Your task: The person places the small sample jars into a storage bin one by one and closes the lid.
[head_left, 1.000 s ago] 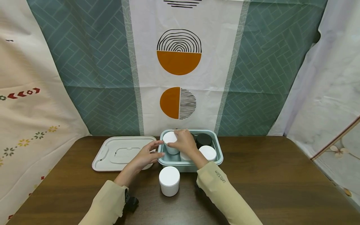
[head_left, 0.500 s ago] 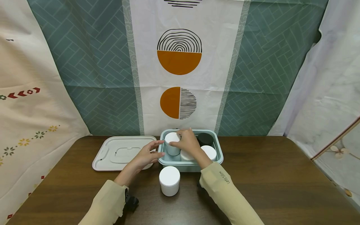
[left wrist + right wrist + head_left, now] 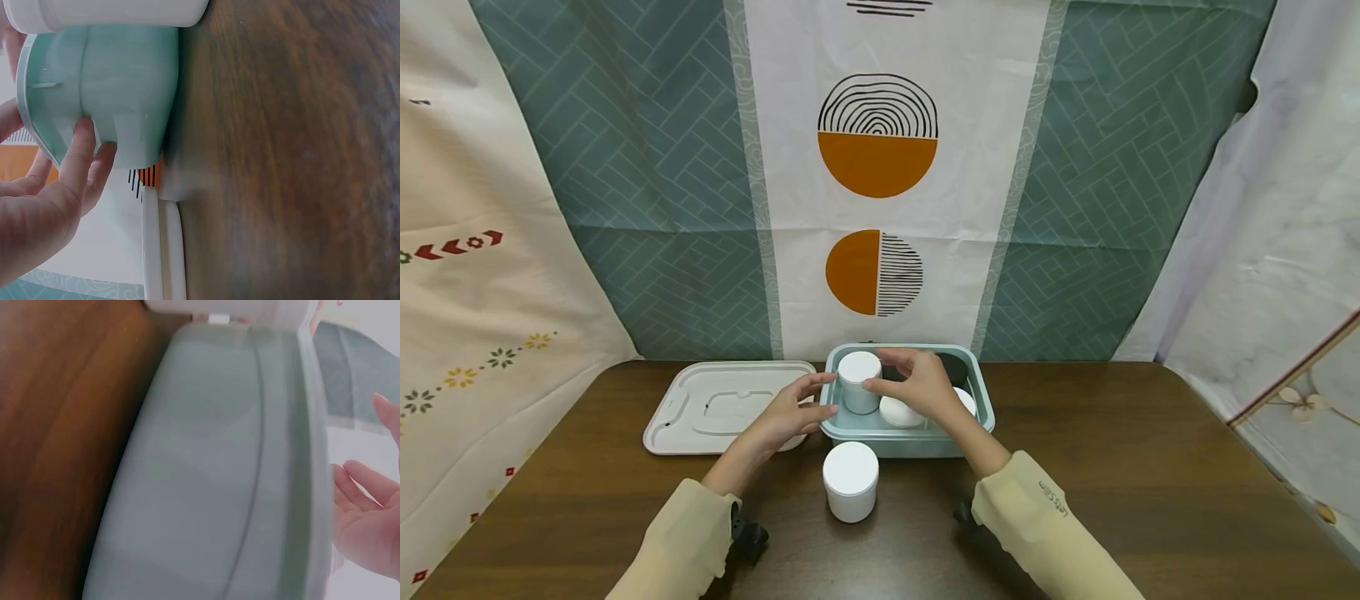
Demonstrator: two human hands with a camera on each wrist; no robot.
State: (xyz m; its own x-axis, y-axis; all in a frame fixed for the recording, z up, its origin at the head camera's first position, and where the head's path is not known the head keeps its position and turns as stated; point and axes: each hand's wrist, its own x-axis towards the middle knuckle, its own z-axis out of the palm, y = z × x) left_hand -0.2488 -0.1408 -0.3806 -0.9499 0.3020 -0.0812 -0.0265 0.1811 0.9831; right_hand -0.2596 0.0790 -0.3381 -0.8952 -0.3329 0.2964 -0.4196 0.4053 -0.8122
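A pale green bin (image 3: 880,448) holds several round jars. Inside it at the left stands a white jar (image 3: 859,383), upright, with its lid above the rim. My right hand (image 3: 921,387) is over the bin just right of that jar, thumb and fingers spread; the right wrist view shows nothing between them. My left hand (image 3: 790,417) touches the bin's left side, its fingers (image 3: 81,147) extended along the outer wall. A lower white jar (image 3: 901,412) and a black-topped jar (image 3: 955,369) sit farther right in the bin, the black one partly hidden by my right hand.
A second upright white jar (image 3: 851,482) stands on the wooden table (image 3: 1097,483) in front of the bin. The flat white lid (image 3: 726,408) lies left of the bin, partly behind my left hand. A patterned cloth (image 3: 700,250) hangs along the table's back edge.
The white jar at the left has shifted slightly right in the bin. My right hand has let go of it and drawn off to the right. The left hand stays put.
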